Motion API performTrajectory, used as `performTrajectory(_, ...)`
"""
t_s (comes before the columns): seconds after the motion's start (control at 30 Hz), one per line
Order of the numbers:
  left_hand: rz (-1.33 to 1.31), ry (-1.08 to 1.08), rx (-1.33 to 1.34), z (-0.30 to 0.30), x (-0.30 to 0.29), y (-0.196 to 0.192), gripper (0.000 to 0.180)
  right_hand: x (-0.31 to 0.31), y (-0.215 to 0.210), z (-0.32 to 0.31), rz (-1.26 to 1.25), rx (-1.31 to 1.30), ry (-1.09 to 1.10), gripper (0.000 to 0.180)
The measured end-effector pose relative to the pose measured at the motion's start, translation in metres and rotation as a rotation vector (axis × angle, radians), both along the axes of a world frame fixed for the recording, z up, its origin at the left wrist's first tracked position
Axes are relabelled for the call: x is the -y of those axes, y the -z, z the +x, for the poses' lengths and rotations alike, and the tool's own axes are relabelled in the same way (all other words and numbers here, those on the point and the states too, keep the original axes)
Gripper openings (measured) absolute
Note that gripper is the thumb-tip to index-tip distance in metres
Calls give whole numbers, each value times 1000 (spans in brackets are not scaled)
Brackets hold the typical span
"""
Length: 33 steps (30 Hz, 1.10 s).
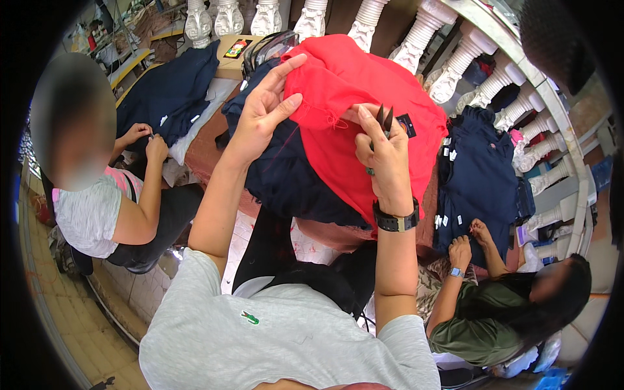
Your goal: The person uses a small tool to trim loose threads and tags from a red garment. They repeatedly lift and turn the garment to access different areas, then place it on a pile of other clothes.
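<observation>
A red knit garment [383, 78] lies spread over a pile of navy garments [278, 175] in front of me. My left hand [263, 110] grips a gathered edge of the red fabric between thumb and fingers and lifts it. Loose red threads hang from that edge. My right hand [385, 159] is closed round small dark thread snips [385, 119], blades pointing up and slightly apart. Its fingertips reach the same raised edge. A dark label [407, 125] shows on the red cloth just right of the snips.
A co-worker on the left handles a navy garment [172, 88]. On the right, another co-worker works at navy garments [478, 169] with small white tags. White balusters [311, 21] curve round the far side. Clear plastic packaging [268, 51] lies behind the pile.
</observation>
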<state>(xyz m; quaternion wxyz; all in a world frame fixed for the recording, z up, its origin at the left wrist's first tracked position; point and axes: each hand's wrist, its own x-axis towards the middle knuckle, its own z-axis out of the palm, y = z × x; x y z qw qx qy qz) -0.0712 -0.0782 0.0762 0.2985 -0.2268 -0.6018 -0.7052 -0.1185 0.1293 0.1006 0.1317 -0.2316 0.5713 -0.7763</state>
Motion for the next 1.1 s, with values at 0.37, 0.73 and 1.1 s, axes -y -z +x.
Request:
performTrajectory(0.37,-363,-855,-14,2,-18,12,38,0,19,-16,-85,-130,117,14)
performTrajectory(0.73,-505,-478,4,2,-34,14,14,-11,27,-11,67,-275,229,11)
performTrajectory(1.1,-937,-446,-213,38,-116,25,67,57,59,-18,1151,-1541,639,11)
